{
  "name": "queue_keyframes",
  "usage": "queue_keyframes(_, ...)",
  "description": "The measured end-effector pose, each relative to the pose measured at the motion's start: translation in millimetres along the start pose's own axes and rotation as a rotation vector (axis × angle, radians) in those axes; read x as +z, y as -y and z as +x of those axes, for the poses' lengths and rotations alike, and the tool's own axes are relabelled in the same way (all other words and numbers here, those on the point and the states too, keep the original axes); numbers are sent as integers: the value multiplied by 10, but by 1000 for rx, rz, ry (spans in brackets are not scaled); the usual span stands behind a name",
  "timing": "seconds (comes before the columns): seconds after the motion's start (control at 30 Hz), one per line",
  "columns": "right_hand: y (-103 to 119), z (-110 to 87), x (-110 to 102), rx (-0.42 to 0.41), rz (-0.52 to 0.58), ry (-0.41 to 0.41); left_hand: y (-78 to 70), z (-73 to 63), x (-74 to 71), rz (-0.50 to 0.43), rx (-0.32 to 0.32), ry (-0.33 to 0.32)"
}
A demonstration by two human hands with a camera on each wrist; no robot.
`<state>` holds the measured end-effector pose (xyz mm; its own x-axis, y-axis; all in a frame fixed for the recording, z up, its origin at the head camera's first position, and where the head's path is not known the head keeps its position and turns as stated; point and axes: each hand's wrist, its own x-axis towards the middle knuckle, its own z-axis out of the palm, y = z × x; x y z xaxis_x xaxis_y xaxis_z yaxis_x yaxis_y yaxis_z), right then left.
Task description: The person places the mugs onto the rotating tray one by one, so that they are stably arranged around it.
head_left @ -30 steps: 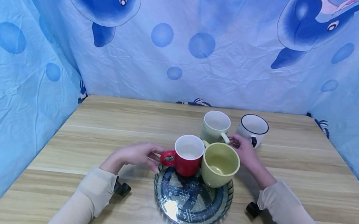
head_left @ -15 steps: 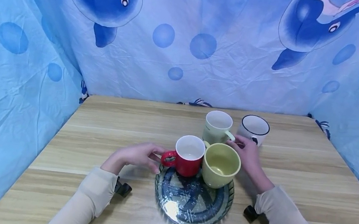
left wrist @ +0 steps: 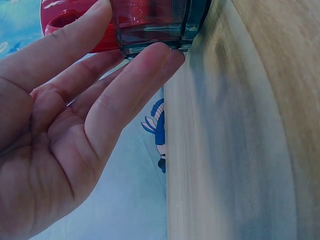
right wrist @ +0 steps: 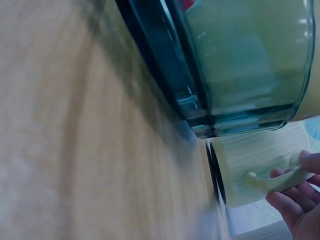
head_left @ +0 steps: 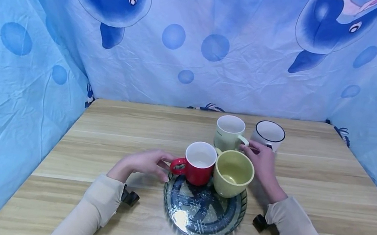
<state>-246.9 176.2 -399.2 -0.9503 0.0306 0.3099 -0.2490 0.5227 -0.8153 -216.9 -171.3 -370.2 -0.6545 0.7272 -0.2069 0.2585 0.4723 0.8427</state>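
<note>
In the head view, a round clear-glass dish (head_left: 200, 223) holds a red mug (head_left: 198, 174) with white inside and a yellow-green mug (head_left: 228, 186), side by side at its far part. My left hand (head_left: 146, 164) is at the dish's left side by the red handle. The left wrist view shows its fingers stretched out, fingertips against the glass wall (left wrist: 150, 37). Behind the dish stands a pale green mug (head_left: 223, 139). My right hand (head_left: 260, 160) pinches its handle (right wrist: 275, 182) between thumb and fingers, reaching around the right of the yellow-green mug.
A white mug (head_left: 268, 135) with a dark rim stands right of the pale green one, just beyond my right hand. The wooden table (head_left: 117, 131) ends at a blue curtain (head_left: 164, 85) with dolphins. Small black cameras (head_left: 130, 198) hang at both wrists.
The pale green mug has turned so its handle swings from front right toward the right, along with my right hand. My right wrist has shifted slightly inward. The left hand stays put.
</note>
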Motion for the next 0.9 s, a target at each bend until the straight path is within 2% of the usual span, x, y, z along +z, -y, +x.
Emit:
queue_keyframes(0.3, -17, 41, -46, -49, -58, -93, -6, 0, -7, 10, 4, -1)
queue_keyframes(0.67, 34, 45, -125, 3, 6, -43, -8, -9, -4, 7, -3, -1)
queue_keyframes(0.9, 48, 48, -142, 17, -2, -55, -4, -6, -4, 0, -1, 1)
